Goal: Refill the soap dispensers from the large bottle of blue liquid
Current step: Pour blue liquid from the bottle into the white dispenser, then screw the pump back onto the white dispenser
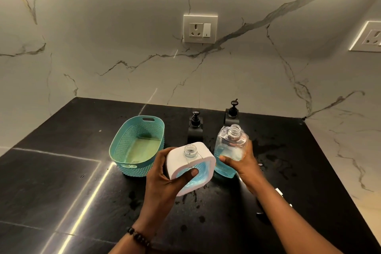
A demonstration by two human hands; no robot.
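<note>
My left hand (165, 177) grips a white-cased soap dispenser (181, 161) with a clear window showing blue liquid and an open clear neck, held tilted above the black counter. My right hand (241, 163) grips the clear bottle of blue liquid (227, 148), uncapped, upright and roughly half full, just right of the dispenser. Two black pump dispensers stand behind them near the wall, one on the left (194, 128) and one on the right (232, 112).
A teal perforated basket (123, 146) sits left of my hands on the black counter (61, 171). Wet splashes and drops lie on the counter around and right of the bottles. The marble wall carries a socket (200, 29). A small white object (279, 191) lies by my right forearm.
</note>
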